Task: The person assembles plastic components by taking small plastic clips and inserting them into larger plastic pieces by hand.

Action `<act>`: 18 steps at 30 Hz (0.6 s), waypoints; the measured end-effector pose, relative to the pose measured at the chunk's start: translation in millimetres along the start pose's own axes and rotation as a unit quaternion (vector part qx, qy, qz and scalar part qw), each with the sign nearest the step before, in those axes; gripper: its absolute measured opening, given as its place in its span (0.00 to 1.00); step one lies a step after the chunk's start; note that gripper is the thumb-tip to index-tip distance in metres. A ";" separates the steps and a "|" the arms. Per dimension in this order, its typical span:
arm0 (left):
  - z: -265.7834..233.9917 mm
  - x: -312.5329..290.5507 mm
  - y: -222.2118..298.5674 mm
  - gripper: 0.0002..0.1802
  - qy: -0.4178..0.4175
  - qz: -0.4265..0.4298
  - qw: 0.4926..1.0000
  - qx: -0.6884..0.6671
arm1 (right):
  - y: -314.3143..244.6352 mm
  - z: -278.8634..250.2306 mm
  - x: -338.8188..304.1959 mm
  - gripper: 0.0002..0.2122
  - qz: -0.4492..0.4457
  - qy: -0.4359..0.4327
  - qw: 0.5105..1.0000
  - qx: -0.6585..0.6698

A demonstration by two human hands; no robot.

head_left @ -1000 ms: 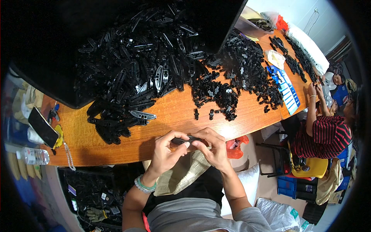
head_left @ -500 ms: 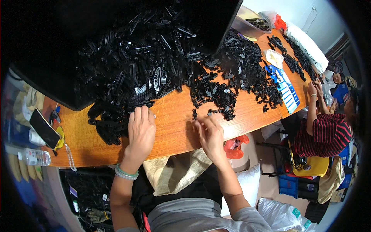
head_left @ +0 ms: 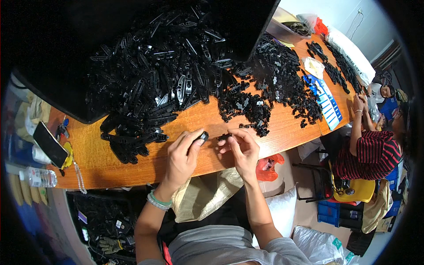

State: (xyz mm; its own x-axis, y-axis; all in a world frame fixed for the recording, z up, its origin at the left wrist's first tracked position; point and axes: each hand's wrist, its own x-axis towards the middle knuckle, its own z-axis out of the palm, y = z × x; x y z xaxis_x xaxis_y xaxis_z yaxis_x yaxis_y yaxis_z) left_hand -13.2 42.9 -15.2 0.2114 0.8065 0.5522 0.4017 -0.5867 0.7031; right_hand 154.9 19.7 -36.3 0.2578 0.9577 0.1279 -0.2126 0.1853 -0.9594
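Wooden table [head_left: 194, 119]: left hand [head_left: 180, 157] now pinches a black part [head_left: 203, 136], right hand [head_left: 244, 152] a small black piece [head_left: 224, 137], apart over the near side, both just back from the piles [head_left: 128, 141], so each hand's loaded

The black plastic part [head_left: 203, 136] is gripped between the thumb and fingers of the left hand [head_left: 181, 157], its exposed end directed up and to the right, the remainder concealed. The smaller black clip [head_left: 224, 137], irregular in outline, is pinched at the right hand's [head_left: 245, 153] fingertips, near but separate from the part.
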 end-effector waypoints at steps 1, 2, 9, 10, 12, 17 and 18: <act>0.0 -1.9 1.6 0.12 -0.030 -0.155 0.981 -0.114 | -2.4 -2.0 -3.7 0.08 0.000 0.002 1.000 -0.001; 0.3 -3.2 2.4 0.13 -0.060 -0.304 0.924 -0.223 | -4.7 -3.7 -6.8 0.08 0.001 -0.007 1.000 0.027; 4.8 -14.3 5.0 0.13 -0.078 -0.296 0.880 -0.363 | -9.7 -16.5 -22.8 0.08 0.066 -0.014 0.997 0.032; 6.1 -17.3 7.8 0.14 -0.076 -0.311 0.857 -0.404 | -9.7 -12.8 -26.0 0.08 0.066 -0.016 0.997 0.035; 12.0 -22.7 16.2 0.18 -0.083 -0.265 0.911 -0.304 | -12.0 -1.0 -32.6 0.08 0.045 0.030 0.998 0.017; 14.0 -39.9 24.3 0.21 -0.076 -0.320 0.870 -0.368 | -9.7 0.1 -38.8 0.08 0.071 0.057 0.996 0.008; 14.6 -43.7 24.7 0.24 -0.063 -0.306 0.872 -0.377 | -9.5 -0.2 -41.6 0.08 0.083 0.046 0.995 -0.008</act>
State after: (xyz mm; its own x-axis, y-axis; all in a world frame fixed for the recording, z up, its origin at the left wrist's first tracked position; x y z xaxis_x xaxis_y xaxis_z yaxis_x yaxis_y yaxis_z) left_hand 0.5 -5.7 -28.5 0.2774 0.9595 -0.0494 -0.2158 0.1123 0.9700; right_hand 146.3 -21.9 -32.5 0.3052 0.9507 -0.0556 -0.2449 0.0220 -0.9693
